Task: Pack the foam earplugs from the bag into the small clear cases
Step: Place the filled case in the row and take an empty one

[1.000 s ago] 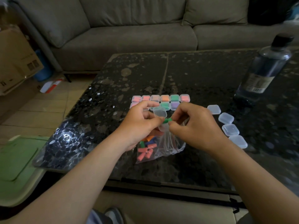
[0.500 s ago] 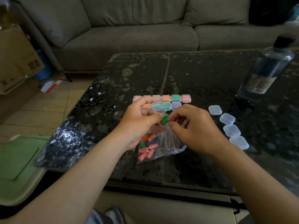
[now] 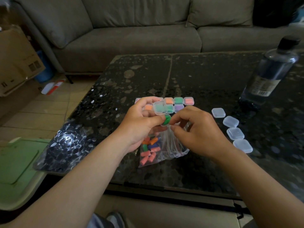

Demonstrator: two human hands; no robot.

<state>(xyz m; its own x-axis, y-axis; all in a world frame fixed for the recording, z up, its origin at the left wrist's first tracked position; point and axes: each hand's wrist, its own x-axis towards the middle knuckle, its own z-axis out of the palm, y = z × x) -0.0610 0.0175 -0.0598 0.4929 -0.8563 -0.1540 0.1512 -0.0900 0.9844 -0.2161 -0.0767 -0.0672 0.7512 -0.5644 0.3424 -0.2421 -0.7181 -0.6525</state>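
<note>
Speckled glossy table (image 3: 205,76) | left hand (image 3: 139,125) grips clear case (image 3: 160,109); right hand (image 3: 197,132) pinches green foam earplugs (image 3: 166,120)

No legible text, barcode on bottle label (image 3: 264,85), blurred printed marks on cardboard box (image 3: 33,66)

Head view, down over table (image 3: 205,76)
</note>
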